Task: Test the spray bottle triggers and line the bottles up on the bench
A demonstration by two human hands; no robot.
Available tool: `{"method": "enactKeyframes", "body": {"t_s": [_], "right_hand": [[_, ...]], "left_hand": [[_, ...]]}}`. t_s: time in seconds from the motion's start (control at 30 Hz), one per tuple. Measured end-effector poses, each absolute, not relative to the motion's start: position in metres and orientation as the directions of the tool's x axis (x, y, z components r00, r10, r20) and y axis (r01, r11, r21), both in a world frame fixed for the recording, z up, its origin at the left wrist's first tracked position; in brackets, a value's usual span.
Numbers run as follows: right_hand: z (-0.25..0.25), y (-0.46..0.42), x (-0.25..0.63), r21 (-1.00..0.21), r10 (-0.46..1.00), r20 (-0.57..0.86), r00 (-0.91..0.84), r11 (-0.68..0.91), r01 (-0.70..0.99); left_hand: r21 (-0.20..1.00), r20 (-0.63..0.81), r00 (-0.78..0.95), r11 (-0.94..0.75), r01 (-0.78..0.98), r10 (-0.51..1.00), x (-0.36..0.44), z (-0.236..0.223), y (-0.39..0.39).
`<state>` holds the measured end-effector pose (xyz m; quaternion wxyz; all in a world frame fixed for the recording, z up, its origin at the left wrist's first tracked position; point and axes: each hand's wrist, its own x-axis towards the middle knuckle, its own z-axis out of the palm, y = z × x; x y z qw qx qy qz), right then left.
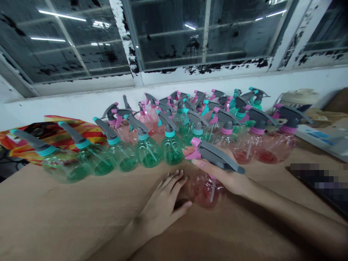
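My right hand grips the grey and pink trigger head of a pink transparent spray bottle, which stands on the brown table in front of the rows. My left hand lies beside the bottle's round body, fingers stretched out and apart, thumb near its base. Just behind, a row of green spray bottles with teal collars stands upright, and pink ones continue to the right.
Several more spray bottles fill the back of the table up to the white wall under the windows. A striped red and yellow bag lies at the left. A white box and a cream lidded container sit at the right.
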<state>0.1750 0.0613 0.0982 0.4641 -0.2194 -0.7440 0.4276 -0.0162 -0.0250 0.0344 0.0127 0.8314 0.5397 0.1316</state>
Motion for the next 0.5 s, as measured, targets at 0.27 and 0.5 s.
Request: {"method": "enactKeyframes", "body": {"t_s": [0.27,0.5], "right_hand": [[0.0969,0.0614,0.1756,-0.808,0.709,0.538,-0.456,0.588,-0.039],[0.1003,0.0625,0.1755,-0.851,0.709,0.493,-0.504,0.514,-0.109]], "left_hand": [[0.160,0.204,0.384,-0.418,0.894,0.901,-0.0161,0.0332,-0.0254],[0.158,0.220,0.385,-0.422,0.893,0.896,-0.0168,0.0318,-0.0252]]}}
